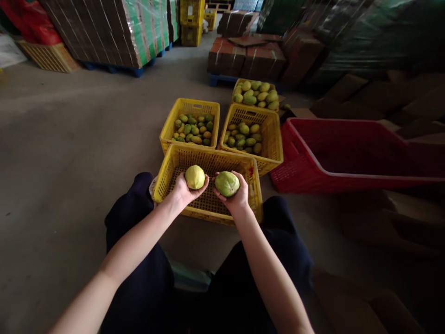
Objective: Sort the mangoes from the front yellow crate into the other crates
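My left hand (189,189) is wrapped from below around a roundish yellow fruit (195,176). In my right hand (238,196) lies a green, egg-shaped fruit (227,183) with a yellowish tint and a pale end, the fingers curled about it. Both look mango-like, but I cannot tell the exact kind. The two fruits are side by side, a small gap between them. Both hands are above a yellow slotted plastic crate (208,214), whose perforated bottom shows around them. My knees flank this crate.
Behind stand two yellow crates, left (165,131) and right (276,139), holding similar fruit. Farther back, another crate (238,82) is heaped with fruit. A large red bin (302,169) is at right, near flattened cardboard (347,88). Bundled cardboard (227,55) and wrapped pallet stacks (146,28) line the back.
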Action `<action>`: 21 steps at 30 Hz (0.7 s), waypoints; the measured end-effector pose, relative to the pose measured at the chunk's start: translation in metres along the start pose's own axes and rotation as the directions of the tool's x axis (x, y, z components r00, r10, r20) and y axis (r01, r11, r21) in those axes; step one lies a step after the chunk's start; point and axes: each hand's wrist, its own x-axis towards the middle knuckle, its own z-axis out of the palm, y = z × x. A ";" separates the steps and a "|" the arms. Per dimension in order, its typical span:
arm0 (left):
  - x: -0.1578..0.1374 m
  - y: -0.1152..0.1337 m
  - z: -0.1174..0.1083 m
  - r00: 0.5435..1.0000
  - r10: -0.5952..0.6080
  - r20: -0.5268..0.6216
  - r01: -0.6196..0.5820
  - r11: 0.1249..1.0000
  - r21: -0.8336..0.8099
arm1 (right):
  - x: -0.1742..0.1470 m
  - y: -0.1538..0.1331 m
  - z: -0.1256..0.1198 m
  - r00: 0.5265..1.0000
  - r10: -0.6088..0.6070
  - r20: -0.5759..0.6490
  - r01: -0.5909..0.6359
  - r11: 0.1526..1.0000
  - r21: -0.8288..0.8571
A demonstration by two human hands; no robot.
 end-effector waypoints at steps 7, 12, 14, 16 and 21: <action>-0.005 -0.002 0.001 0.992 -0.018 0.128 -0.001 0.990 0.141 | -0.002 -0.003 0.003 0.999 -0.014 -0.040 0.013 1.000 -0.012; -0.018 0.002 0.003 0.927 0.100 0.360 -0.191 0.955 0.226 | -0.002 -0.002 0.000 0.969 -0.147 0.196 0.167 0.982 -0.091; -0.023 0.005 0.004 0.897 0.152 0.416 -0.272 0.930 0.246 | -0.006 -0.005 -0.001 0.926 -0.262 0.272 0.314 0.934 -0.169; -0.027 0.011 0.005 0.880 0.196 0.433 -0.333 0.905 0.265 | -0.015 -0.013 0.002 0.861 -0.399 0.316 0.497 0.795 -0.347; -0.028 0.024 0.010 0.915 0.231 0.332 -0.329 0.903 0.278 | -0.080 -0.046 0.051 0.664 -0.536 0.521 0.652 0.073 -0.755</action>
